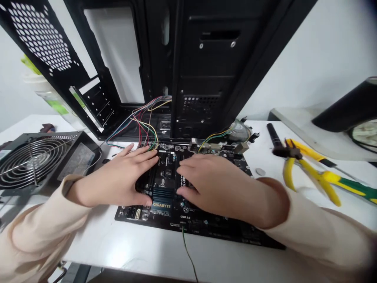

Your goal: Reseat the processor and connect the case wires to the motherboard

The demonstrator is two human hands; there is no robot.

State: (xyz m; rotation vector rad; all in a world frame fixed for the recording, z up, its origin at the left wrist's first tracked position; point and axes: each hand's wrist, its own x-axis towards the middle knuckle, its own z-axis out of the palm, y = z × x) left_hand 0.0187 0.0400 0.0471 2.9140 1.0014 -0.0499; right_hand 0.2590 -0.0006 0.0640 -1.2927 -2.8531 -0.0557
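A black Gigabyte motherboard [165, 214] lies flat on the white table [123, 243]. My left hand [118, 179] rests on the board's left part, fingers stretched toward the bundle of coloured wires [144, 125], thumb beside the blue heatsink [161, 196]. My right hand [218, 184] lies over the board's middle and right, fingers together and pointing left, pressing on a part that I cannot make out. Both hands lie flat with nothing held.
An open black computer case [191, 67] stands behind the board. A power supply with a fan grille [35, 161] sits at left. Yellow-handled pliers [306, 169] and a green-yellow screwdriver [350, 184] lie at right. A thin green wire [188, 255] runs off the front edge.
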